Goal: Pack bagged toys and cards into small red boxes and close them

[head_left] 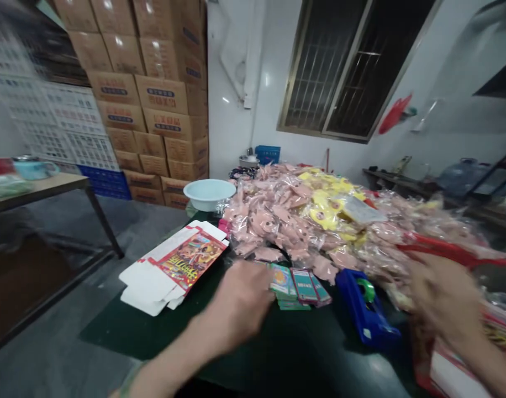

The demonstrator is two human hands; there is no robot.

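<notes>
Seen from the person's own head, two blurred bare hands are over a dark green table mat (132, 331). The left hand (240, 301) is at the centre, its fingers (263, 282) loosely curled, with the fingertips just beside a small stack of teal printed cards (298, 287). Whether they touch the cards or grip anything cannot be told through the blur, though no card shows inside the hand. The cards lie just to the right of those fingers, fanned and slightly overlapping. Right of the cards is a blue tape dispenser (367, 307), near but apart from them. The right hand (443, 293) is at the right edge, too blurred to tell whether its fingers are holding anything; it is above a red and white printed box (452, 370). Left of the left hand lies a flattened box (190, 260) with a colourful printed panel. Behind everything is a large heap of clear bags of pink items (278, 221), with yellow items (325, 213) among them. A white basin (209, 193) is at the heap's left end. Farther back are stacked cartons (153, 105) and a barred window (352, 66).
</notes>
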